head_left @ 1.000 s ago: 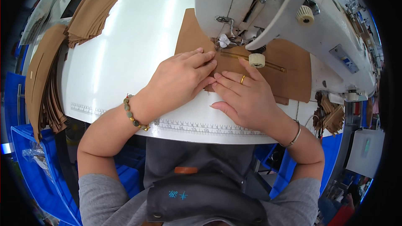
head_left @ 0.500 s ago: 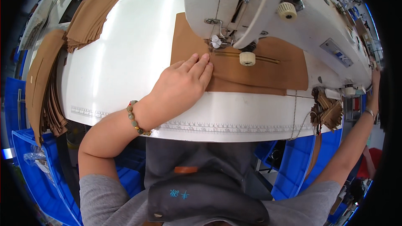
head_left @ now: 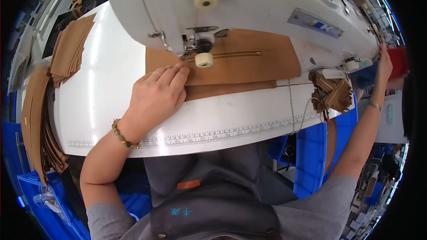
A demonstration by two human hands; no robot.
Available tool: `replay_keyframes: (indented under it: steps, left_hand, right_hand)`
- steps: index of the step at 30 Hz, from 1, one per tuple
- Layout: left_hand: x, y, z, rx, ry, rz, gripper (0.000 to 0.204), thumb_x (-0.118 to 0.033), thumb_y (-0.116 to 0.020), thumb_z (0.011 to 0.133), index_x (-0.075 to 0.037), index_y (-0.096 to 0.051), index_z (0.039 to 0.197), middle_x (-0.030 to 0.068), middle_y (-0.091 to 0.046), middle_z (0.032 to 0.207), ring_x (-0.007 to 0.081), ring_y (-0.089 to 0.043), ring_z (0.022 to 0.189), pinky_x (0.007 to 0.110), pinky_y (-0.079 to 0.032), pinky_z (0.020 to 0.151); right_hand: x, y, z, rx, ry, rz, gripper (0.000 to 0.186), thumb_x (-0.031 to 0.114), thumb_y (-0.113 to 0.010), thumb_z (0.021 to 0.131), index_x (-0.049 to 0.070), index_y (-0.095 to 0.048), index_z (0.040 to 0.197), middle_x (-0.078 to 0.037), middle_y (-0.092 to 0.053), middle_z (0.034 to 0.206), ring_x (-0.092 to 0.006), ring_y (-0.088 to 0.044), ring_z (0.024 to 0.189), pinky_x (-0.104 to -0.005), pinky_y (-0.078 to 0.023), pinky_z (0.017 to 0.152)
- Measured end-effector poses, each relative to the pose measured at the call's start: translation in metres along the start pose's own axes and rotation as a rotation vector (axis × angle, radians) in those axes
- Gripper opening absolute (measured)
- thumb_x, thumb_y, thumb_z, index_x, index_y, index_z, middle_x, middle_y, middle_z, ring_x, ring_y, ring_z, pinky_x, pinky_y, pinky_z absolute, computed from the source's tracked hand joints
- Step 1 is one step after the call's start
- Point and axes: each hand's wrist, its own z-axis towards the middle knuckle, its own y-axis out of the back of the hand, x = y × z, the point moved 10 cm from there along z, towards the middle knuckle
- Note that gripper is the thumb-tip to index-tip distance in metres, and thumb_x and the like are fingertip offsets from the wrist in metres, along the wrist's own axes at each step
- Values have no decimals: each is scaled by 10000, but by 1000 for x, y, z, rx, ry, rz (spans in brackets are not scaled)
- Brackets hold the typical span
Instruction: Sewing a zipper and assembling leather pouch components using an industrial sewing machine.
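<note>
A brown leather-like panel with a gold-coloured zipper set in it lies under the white sewing machine. My left hand rests on the panel's near left part, its fingers stretched out and their tips close to the presser foot area. Below the panel's front edge a second brown layer sticks out. Far to the right, my right hand is up against the end of the machine. Its fingers are small and partly hidden there, so its grip does not show.
Stacked brown pieces lie at the table's far left, and longer brown strips hang over the left edge. Brown scraps and a cord sit at the right front. Blue bins stand below the table, whose front edge carries a printed ruler.
The whole view has shifted, so the machine and panel appear further left. Both hands keep about the same places, the left on the panel and the right at the machine's end.
</note>
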Motion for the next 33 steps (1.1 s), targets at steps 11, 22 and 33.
replay_keyframes:
  steps: [11, 22, 33]
  left_hand:
    - [-34, -32, 21, 177, -152, 213, 478, -84, -614, 861, 20, -660, 1325, 136, -713, 1311, 238, -724, 1082, 336, -610, 826]
    - [-43, -32, 51, 197, -75, 123, 486, -60, -636, 855, 23, -656, 1333, 141, -751, 1150, 212, -741, 798, 308, -591, 571]
    - [-58, 10, 37, -11, -99, -65, 522, -28, -639, 817, 46, -648, 1334, 217, -730, 1224, 319, -752, 973, 383, -621, 810]
  right_hand:
    - [17, -10, -58, -26, 240, -376, 497, 396, -348, 1133, 46, -667, 1285, -204, -720, 1172, -403, -676, 1084, -466, -504, 947]
    - [346, -90, -380, 818, 1103, 561, 176, 208, -654, 975, 76, -739, 1056, -77, -738, 1077, -271, -704, 1021, -392, -552, 887]
    - [354, -188, -358, 946, 686, 550, 255, 298, -634, 1007, 105, -765, 1109, -99, -752, 1153, -347, -692, 1066, -442, -541, 948]
